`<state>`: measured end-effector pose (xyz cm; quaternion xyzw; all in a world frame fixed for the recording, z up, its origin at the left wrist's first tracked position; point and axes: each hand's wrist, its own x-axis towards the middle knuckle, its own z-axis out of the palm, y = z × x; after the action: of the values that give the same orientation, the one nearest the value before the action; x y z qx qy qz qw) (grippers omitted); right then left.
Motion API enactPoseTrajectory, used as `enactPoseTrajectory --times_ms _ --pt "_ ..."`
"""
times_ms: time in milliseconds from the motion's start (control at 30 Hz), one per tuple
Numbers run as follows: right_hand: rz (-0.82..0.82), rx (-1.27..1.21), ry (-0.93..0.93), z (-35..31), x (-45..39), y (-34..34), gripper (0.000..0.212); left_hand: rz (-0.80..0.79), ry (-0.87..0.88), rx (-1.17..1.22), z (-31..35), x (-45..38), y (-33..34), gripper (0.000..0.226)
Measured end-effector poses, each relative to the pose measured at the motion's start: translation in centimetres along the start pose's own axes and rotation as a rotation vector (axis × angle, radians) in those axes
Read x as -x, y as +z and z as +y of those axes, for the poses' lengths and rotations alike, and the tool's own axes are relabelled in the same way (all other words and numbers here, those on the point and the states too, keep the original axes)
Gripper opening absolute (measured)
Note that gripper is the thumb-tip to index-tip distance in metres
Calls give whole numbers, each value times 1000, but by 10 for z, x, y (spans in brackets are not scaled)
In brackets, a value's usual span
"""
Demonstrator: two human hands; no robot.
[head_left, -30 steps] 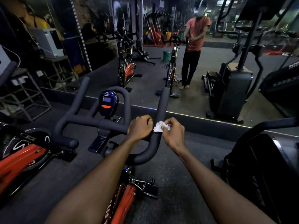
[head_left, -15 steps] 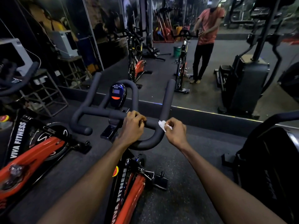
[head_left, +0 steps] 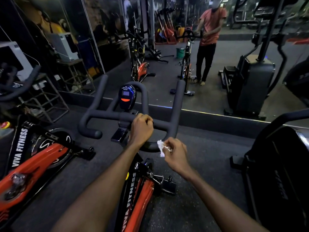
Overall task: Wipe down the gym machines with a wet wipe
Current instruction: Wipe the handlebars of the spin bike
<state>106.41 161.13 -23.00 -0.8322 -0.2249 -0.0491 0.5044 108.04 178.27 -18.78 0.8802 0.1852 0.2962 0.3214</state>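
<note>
Across the far wall, a large mirror (head_left: 209, 91) reflecting gym floor, an elliptical machine (head_left: 250, 81) at right, and a person in a red shirt and dark trousers standing at a bike. Underfoot, dark rubber floor (head_left: 192, 206). At the right edge, part of a black machine (head_left: 280, 173) with a curved bar over it. At left, a second red and black spin bike (head_left: 30, 158) marked VIVA FITNESS, lying close beside the central one. In the middle, a red and black spin bike (head_left: 133, 198) with the same lettering on its frame, seen from above and behind. On top of it, black padded handlebars (head_left: 103, 114): a crossbar, two horns reaching toward the mirror, a central loop, and curved ends turning back toward the camera. Inside the loop, a small oval console (head_left: 126, 96) with a grey screen and an orange button. On the crossbar just right of the stem, the left hand (head_left: 141, 129), fingers curled round the bar in a firm grip. Slightly lower and to the right, the right hand (head_left: 175, 152), fingers bent, pinching a crumpled white wet wipe (head_left: 160, 146) between thumb and fingertips. Wipe bunched small, pressed against the curved right end of the handlebars, just beside the left wrist.
</note>
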Motion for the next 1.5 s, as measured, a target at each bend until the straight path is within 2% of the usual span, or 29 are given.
enactPoseTrajectory --times_ms 133,200,300,367,467,567,700,767,933,1000,1067,1133,1300,1500 --pt "192 -8 99 -7 -15 -2 8 -85 25 60 -2 5 -4 21" --pt "269 37 126 -10 -11 1 8 -129 3 124 -9 9 -10 25" --pt "187 87 81 -33 15 36 7 -169 -138 320 -13 9 -26 34" --pt "107 117 4 -46 23 59 10 -179 -244 477 -11 8 -38 32" --pt "134 250 11 -51 14 57 17 -185 -347 584 -20 8 -55 29" --pt "188 469 45 -46 13 54 19 -183 -417 583 -36 13 -65 26" --pt "42 543 -111 -81 5 90 13 -168 -461 581 -55 19 -66 23" --pt "-56 613 -120 -94 -1 92 20 -161 -465 586 -63 18 -64 27" --pt "-16 853 -192 -81 9 85 33 -130 -487 639 -71 20 -65 31" --pt "-97 867 -216 -85 0 92 38 -91 -488 639 -74 18 -63 32" --pt "-254 851 -207 -93 -13 99 38 -58 -486 620 -75 18 -61 31" --pt "-352 785 -207 -91 -21 98 41 -51 -474 604 -74 19 -59 22" --pt "-323 884 -115 -56 -21 50 59 -101 -480 567 -97 13 -44 21" --pt "-304 936 -236 -55 -27 40 82 -65 -339 248 -43 21 -57 24"
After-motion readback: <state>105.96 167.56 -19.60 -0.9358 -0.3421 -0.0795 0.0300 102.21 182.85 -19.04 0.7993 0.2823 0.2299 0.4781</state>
